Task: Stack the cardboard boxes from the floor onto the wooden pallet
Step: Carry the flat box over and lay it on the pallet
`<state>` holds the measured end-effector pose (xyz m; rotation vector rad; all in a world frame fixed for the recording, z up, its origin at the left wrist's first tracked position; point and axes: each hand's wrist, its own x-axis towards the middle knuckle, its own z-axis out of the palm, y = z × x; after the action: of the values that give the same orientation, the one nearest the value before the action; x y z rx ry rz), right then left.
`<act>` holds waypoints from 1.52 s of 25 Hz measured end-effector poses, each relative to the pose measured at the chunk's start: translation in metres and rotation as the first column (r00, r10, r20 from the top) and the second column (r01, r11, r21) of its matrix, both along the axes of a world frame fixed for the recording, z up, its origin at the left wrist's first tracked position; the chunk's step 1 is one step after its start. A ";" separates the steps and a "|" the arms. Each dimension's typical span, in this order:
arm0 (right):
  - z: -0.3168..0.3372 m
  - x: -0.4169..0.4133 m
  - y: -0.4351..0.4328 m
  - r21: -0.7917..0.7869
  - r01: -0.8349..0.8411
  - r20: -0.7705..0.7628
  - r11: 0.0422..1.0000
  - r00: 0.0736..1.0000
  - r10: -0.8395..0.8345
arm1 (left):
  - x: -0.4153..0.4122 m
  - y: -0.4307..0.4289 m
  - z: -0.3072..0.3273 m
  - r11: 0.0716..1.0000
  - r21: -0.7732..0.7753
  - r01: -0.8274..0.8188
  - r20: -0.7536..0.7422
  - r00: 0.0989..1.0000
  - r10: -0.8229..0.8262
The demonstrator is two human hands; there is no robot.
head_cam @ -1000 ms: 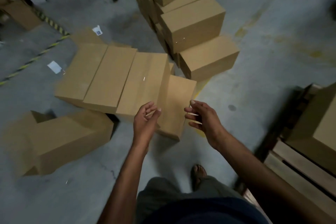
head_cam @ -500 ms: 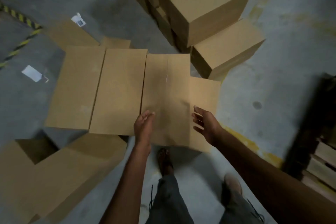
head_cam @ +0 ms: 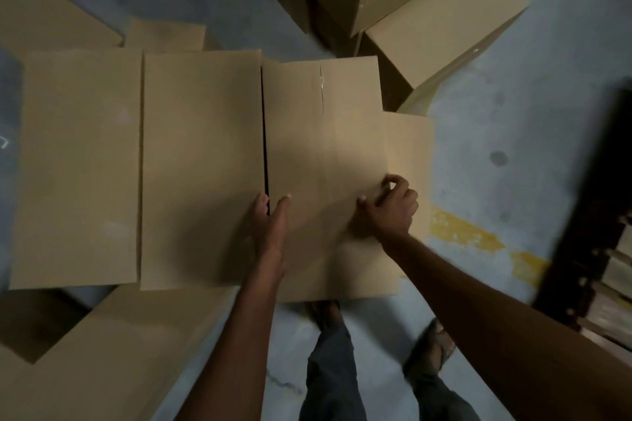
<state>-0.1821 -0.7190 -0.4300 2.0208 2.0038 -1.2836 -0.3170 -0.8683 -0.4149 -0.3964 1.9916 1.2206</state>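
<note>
Cardboard boxes (head_cam: 201,164) lie on the floor (head_cam: 513,133), none lifted yet. Straight left hand (head_cam: 270,232) fingers touch one box (head_cam: 325,147); right hand (head_cam: 390,210) fingers curl round its edge.

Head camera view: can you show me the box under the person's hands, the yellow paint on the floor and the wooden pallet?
taped box (head_cam: 325,154), head view, top face beside the seam.
yellow paint (head_cam: 458,232), head view, its widest patch.
wooden pallet (head_cam: 619,275), head view, a pale slat at the right edge.

Cardboard boxes (head_cam: 201,167) on concrete floor (head_cam: 533,133)
</note>
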 end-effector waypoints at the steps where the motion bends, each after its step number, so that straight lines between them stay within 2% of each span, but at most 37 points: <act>1: -0.004 0.000 0.004 0.005 -0.017 0.015 1.000 1.000 0.017 | -0.002 0.002 -0.005 1.000 -0.013 0.022 -0.004 1.000 -0.022; 5: -0.019 0.012 0.017 -0.044 0.011 0.041 0.999 0.999 -0.009 | -0.002 0.004 -0.022 0.991 -0.068 0.112 -0.046 0.992 -0.115; 8: -0.022 0.020 0.030 -0.318 0.137 -0.186 0.938 0.961 -0.204 | -0.001 0.012 -0.019 0.988 -0.044 0.145 0.003 0.989 -0.145; 10: -0.015 0.021 0.043 -0.393 0.100 -0.262 0.914 0.941 -0.216 | -0.002 0.020 0.000 0.984 -0.029 0.177 0.003 0.984 -0.177; 14: 0.019 0.031 0.080 -0.431 0.119 -0.310 0.894 0.912 -0.270 | -0.019 0.038 0.038 0.950 -0.039 0.309 -0.050 0.949 -0.311; 18: 0.083 0.059 0.108 -0.548 0.086 -0.303 0.832 0.907 -0.293 | -0.028 0.073 0.092 0.933 0.058 0.356 -0.040 0.934 -0.354; 20: 0.121 0.084 0.114 -0.549 0.058 -0.360 0.834 0.884 -0.299 | -0.016 0.091 0.127 0.916 0.078 0.395 -0.067 0.918 -0.390; 23: 0.185 0.135 0.117 -0.502 0.001 -0.471 0.865 0.838 -0.274 | 0.023 0.099 0.179 0.866 0.080 0.493 -0.207 0.858 -0.470; 27: 0.264 0.218 0.109 -0.332 -0.065 -0.647 0.941 0.742 -0.177 | 0.098 0.094 0.248 0.756 0.129 0.642 -0.380 0.736 -0.560; 29: 0.296 0.266 0.105 -0.260 -0.079 -0.698 0.962 0.704 -0.131 | 0.146 0.088 0.283 0.719 0.189 0.669 -0.436 0.713 -0.549; 33: 0.353 0.363 0.095 -0.164 -0.031 -0.734 0.986 0.672 -0.101 | 0.233 0.082 0.329 0.705 0.241 0.667 -0.482 0.713 -0.509; 38: 0.406 0.458 0.062 -0.055 0.136 -0.775 0.989 0.618 -0.128 | 0.309 0.096 0.372 0.592 0.287 0.753 -0.530 0.639 -0.557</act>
<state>0.2754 -0.6573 -0.0239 1.7796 2.1082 -2.5430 -0.0084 -0.7720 -0.0434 0.8780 1.7528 1.2648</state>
